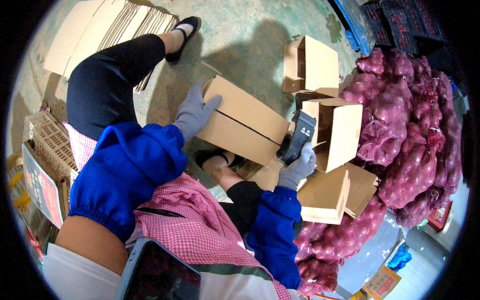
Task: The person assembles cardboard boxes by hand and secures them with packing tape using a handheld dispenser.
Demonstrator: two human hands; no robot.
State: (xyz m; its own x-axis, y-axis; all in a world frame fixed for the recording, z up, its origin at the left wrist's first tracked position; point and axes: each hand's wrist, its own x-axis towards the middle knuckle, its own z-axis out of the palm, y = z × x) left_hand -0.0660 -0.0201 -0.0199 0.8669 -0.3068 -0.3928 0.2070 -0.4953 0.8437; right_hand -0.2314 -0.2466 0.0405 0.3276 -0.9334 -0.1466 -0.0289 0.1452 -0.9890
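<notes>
A brown cardboard box [239,125] lies tilted in front of me, its two flaps meeting in a dark seam along the upper face. My left hand [196,112], in a grey glove, grips the box's left end with the thumb over the top. In my grey-gloved right hand [298,167] is a black tape dispenser [303,131], its handle within my closed fingers. The dispenser sits at the right end of the box, close to the seam. Whether it touches the cardboard I cannot tell.
Open cardboard boxes [320,67] stand to the right, with another open box [325,195] beside my right hand. Red mesh sacks of onions [415,160] are piled beyond. Flattened cardboard [82,32] lies at upper left, a plastic crate [50,135] at left. A phone [160,275] hangs below.
</notes>
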